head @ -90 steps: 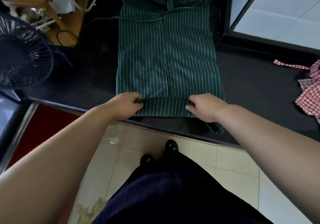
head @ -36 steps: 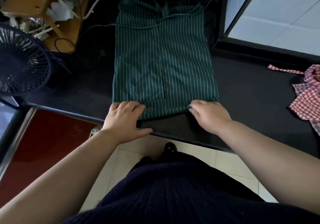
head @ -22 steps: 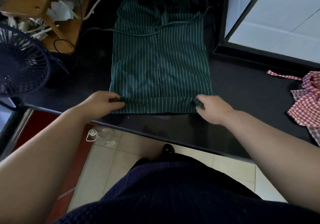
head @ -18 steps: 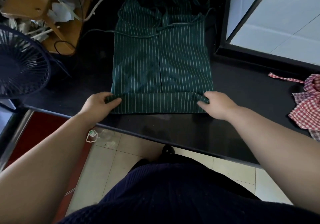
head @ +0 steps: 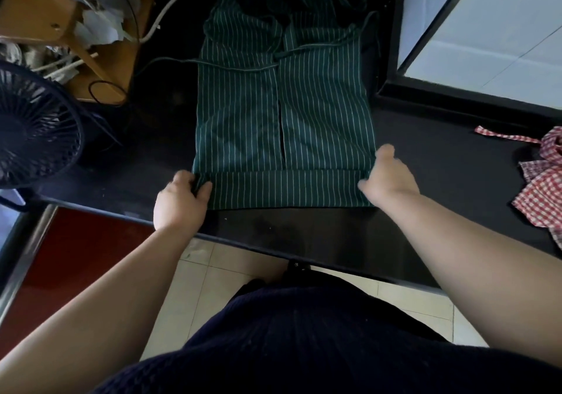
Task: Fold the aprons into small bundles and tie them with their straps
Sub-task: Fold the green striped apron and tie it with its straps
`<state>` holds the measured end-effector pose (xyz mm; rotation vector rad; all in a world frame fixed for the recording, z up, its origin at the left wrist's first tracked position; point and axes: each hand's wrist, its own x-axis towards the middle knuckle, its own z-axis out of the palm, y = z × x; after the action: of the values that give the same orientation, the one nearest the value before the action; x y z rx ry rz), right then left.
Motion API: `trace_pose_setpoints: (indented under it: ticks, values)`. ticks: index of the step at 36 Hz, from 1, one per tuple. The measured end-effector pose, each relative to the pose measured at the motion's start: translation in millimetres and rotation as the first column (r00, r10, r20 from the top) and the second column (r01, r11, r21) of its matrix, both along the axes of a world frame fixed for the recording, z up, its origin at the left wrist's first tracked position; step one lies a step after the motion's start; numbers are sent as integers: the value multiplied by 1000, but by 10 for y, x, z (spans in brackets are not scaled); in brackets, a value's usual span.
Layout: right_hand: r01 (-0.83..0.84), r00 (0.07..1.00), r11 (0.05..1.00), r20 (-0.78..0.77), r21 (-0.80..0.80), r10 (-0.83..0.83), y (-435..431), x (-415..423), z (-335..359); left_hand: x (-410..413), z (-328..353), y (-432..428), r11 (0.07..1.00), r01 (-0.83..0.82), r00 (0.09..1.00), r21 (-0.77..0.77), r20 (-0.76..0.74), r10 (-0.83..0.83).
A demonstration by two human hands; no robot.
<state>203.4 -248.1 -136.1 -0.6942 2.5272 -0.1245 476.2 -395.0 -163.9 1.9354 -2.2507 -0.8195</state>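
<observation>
A dark green apron with thin white stripes (head: pixel 282 120) lies lengthwise on the black counter (head: pixel 425 156), its sides folded in to meet down the middle. Its near end is turned over into a flat band (head: pixel 286 190). My left hand (head: pixel 179 202) pinches the left corner of that band between thumb and fingers. My right hand (head: pixel 389 177) sits at the band's right corner with fingers spread; I cannot tell whether it grips the cloth. Thin green straps (head: pixel 237 66) run across the far part of the apron and trail off to the left.
A red-and-white checked apron (head: pixel 544 186) lies crumpled at the counter's right edge. A dark fan (head: pixel 33 126) stands at the left. Wooden furniture with cables (head: pixel 91 44) is at the far left. A white panel (head: pixel 492 28) borders the far right. Tiled floor lies below the counter edge.
The near band of the green apron has been turned over once more and lies wider. Both hands moved outward to its corners, and my right hand's fingers have loosened and spread.
</observation>
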Motion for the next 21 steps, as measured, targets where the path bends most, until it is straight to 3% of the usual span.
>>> trace_pose_setpoints:
  ticks: [1,3,5,6,8,11,14,18,21]
  values:
    - [-125,984,991,-118,49,130,4,50,32,-9,19,31,998,32,999,-48,-9,-32]
    - [-405,853,898,-285,170,438,14,116,40,-36,45,68,947,233,973,-220,53,-226]
    - [-622,734,767,-222,158,641,26,175,21,-80,27,43,813,526,851,-251,155,-502]
    - [-668,723,735,-130,116,678,32,211,23,-109,19,21,748,635,772,-191,167,-613]
    - [-690,724,718,71,91,686,59,261,12,-163,70,40,725,689,722,-21,104,-684]
    - [-737,672,650,95,186,735,112,282,-39,-192,110,81,702,703,681,118,176,-711]
    - [-719,688,677,23,161,725,102,272,-41,-185,140,105,661,742,617,117,268,-740]
    - [-730,683,679,65,82,727,-37,257,77,-243,184,155,696,715,661,64,261,-703]
    - [-678,728,735,139,-2,672,-62,214,185,-257,207,104,704,704,672,96,232,-703]
